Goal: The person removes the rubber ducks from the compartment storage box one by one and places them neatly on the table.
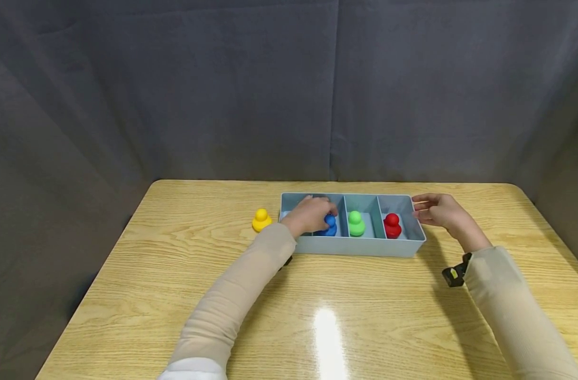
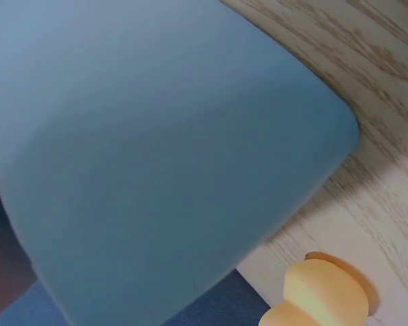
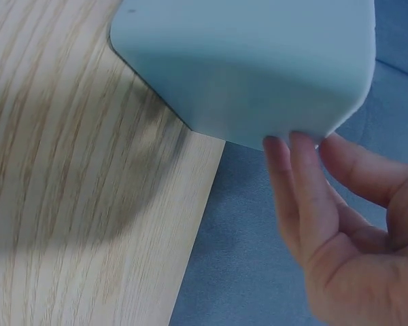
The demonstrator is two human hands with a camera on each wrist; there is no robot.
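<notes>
A light blue tray (image 1: 355, 247) with several compartments lies across the middle of the table. My left hand (image 1: 323, 214) reaches into a left compartment, with its fingers curled over a blue figure (image 1: 330, 227). A green figure (image 1: 356, 224) and a red figure (image 1: 392, 225) stand in the two compartments to the right. On the table, left of the tray, is a yellow figure (image 1: 261, 220), and the left wrist view shows the yellow figure (image 2: 323, 292) beside the tray's outer wall (image 2: 156, 136). My right hand (image 1: 419, 207) holds nothing; its fingertips (image 3: 292, 146) touch the tray's right end (image 3: 258, 61).
The wooden table (image 1: 365, 316) has rounded corners and a grey cloth backdrop (image 1: 222, 95) behind and beside it. A glare patch shows on the near tabletop. A black wrist-mounted device (image 1: 455, 274) sits at my right sleeve.
</notes>
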